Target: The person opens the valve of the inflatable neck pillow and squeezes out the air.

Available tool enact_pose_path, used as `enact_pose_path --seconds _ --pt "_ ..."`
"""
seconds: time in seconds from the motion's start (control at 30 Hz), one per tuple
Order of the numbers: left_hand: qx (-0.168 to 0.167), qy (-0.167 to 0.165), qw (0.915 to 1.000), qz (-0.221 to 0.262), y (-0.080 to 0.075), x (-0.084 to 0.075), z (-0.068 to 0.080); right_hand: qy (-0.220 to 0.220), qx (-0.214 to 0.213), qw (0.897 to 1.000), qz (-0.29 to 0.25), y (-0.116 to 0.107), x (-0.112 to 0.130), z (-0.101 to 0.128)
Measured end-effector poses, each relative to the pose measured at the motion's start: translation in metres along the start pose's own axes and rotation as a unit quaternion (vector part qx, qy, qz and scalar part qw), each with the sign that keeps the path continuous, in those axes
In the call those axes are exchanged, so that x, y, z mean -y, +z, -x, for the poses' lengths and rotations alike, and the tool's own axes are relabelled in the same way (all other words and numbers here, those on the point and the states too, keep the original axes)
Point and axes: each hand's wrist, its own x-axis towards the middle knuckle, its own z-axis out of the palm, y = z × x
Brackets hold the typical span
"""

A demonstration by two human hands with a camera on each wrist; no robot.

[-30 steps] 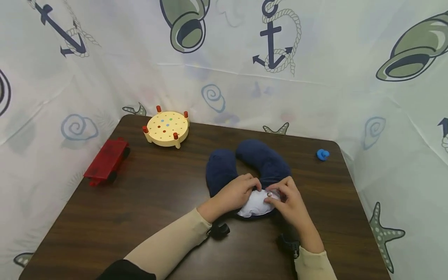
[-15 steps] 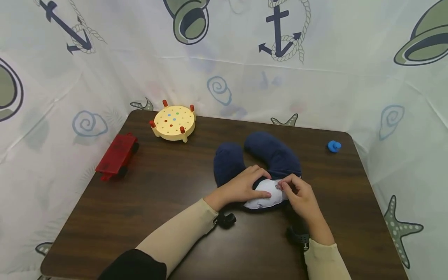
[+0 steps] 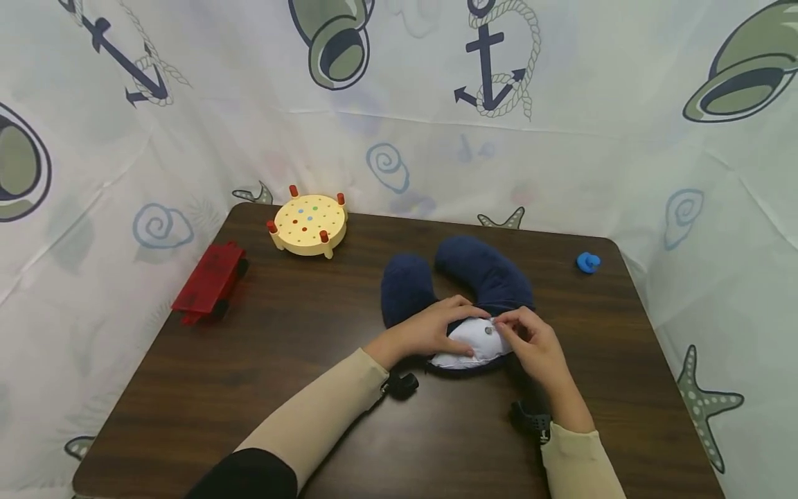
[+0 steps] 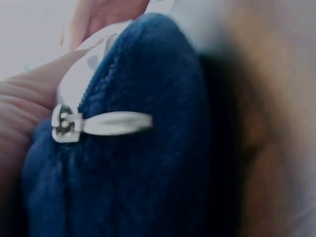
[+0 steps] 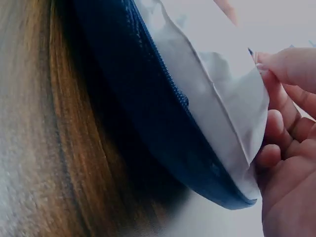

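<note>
We see a dark wooden desk (image 3: 249, 360) carrying a navy U-shaped neck pillow (image 3: 480, 274), its two arms pointing away from us and its curved base nearest. At that base a white inner cushion (image 3: 464, 343) bulges from the open cover, its long axis running left to right. Our left hand (image 3: 436, 329) presses on the cushion with relaxed fingers. Just right of it, our right hand (image 3: 530, 343) pinches the cushion's edge. A silver zipper pull (image 4: 106, 123) lies beside the left grip.

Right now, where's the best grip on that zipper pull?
Pinch the flat metal tab of the zipper pull by its free end, coming from the side. It lies flat on the navy cover, slider by the left hand.
</note>
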Motion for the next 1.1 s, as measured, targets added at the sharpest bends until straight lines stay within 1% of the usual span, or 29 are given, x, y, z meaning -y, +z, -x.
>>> enact_pose_path --seconds 0.1,0.2,0.27,0.33,0.4,0.47,0.5,0.53,0.57,0.6,0.63,0.67,0.7,0.73,0.8,0.83,0.87,0.9,0.93,0.97,1.03,1.1 --pt "-0.011 0.015 0.9998 -0.003 -0.008 0.005 -0.005 -0.042 0.016 0.999 0.012 0.001 -0.001 0.0" --pt "-0.024 0.023 0.999 -0.028 -0.011 0.01 -0.007 -0.055 0.051 0.996 0.042 0.002 -0.001 0.002" --pt "-0.032 0.026 0.9985 -0.034 -0.011 0.011 -0.007 -0.052 0.062 0.994 0.069 0.003 0.0 0.003" --pt "-0.043 0.026 0.9981 -0.037 -0.01 0.011 -0.008 -0.043 0.061 0.993 0.095 0.003 0.001 0.002" --pt "-0.056 0.024 0.9975 -0.035 -0.011 0.011 -0.011 -0.031 0.047 0.993 0.105 0.004 0.003 0.0" --pt "-0.061 0.022 0.9967 -0.049 -0.013 0.008 -0.013 -0.019 0.034 0.993 0.112 0.004 0.006 -0.002" --pt "-0.059 0.024 0.9954 -0.072 -0.013 0.008 -0.014 -0.02 0.03 0.992 0.125 0.004 0.007 -0.002" --pt "-0.057 0.029 0.9924 -0.105 -0.014 0.006 -0.013 -0.029 0.026 0.99 0.137 0.004 0.008 -0.002" --pt "-0.058 0.033 0.9875 -0.143 -0.016 0.004 -0.01 -0.035 0.024 0.988 0.15 0.004 0.009 -0.001" --pt "-0.063 0.031 0.9801 -0.186 -0.018 0.002 -0.006 -0.048 0.022 0.984 0.169 0.004 0.01 -0.001" --pt "-0.071 0.017 0.9717 -0.225 -0.02 0.001 0.0 -0.06 0.023 0.98 0.187 0.003 0.01 -0.001" --pt "-0.077 -0.009 0.9636 -0.256 -0.021 0.0 0.007 -0.074 0.025 0.976 0.205 0.003 0.01 -0.002" --pt "-0.076 -0.043 0.9566 -0.278 -0.023 0.0 0.014 -0.082 0.036 0.974 0.21 0.002 0.009 -0.004" --pt "-0.07 -0.081 0.9514 -0.289 -0.025 0.0 0.022 -0.083 0.051 0.972 0.212 0.002 0.007 -0.007" --pt "-0.043 -0.161 0.9471 -0.275 -0.029 0.003 0.035 -0.075 0.09 0.969 0.216 0.001 0.0 -0.013" --pt "-0.026 -0.19 0.947 -0.258 -0.03 0.005 0.039 -0.069 0.11 0.968 0.214 0.002 -0.003 -0.017" --pt "-0.009 -0.206 0.949 -0.238 -0.032 0.006 0.042 -0.067 0.124 0.967 0.213 0.003 -0.008 -0.022" --pt "0.003 -0.213 0.9519 -0.221 -0.032 0.008 0.044 -0.064 0.135 0.967 0.209 0.004 -0.013 -0.026" --pt "0.002 -0.207 0.9564 -0.206 -0.033 0.01 0.044 -0.066 0.135 0.966 0.209 0.004 -0.017 -0.03" --pt "-0.009 -0.198 0.9606 -0.195 -0.033 0.013 0.042 -0.066 0.132 0.968 0.204 0.003 -0.02 -0.035" --pt "-0.047 -0.173 0.968 -0.176 -0.033 0.018 0.037 -0.065 0.116 0.974 0.185 0.001 -0.025 -0.043" --pt "-0.091 -0.148 0.9717 -0.16 -0.033 0.022 0.032 -0.054 0.095 0.98 0.165 -0.001 -0.028 -0.05"
